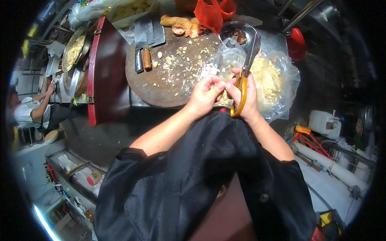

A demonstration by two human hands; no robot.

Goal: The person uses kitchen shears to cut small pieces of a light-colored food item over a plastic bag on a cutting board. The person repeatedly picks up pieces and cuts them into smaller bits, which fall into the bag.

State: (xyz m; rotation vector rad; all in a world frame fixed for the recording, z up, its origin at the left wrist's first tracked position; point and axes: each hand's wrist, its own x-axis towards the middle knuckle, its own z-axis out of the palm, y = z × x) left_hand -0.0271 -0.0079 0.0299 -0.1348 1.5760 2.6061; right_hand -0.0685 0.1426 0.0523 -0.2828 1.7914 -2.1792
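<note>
My right hand holds a pair of scissors with yellow handles, blades pointing away from me. My left hand meets it at the fingertips, pinching something small that I cannot make out. Under and behind the hands lies a clear plastic bag. To the right, another clear bag holds a pile of pale yellow chopped food. On the left is a round chopping block strewn with pale bits, with two whole pale cloves near the cleavers' handles.
Cleaver blades, a piece of poultry, a red plastic bag and a metal bowl with dark pieces stand along the far side. A dark red panel rises at left; beyond it a person works at another counter.
</note>
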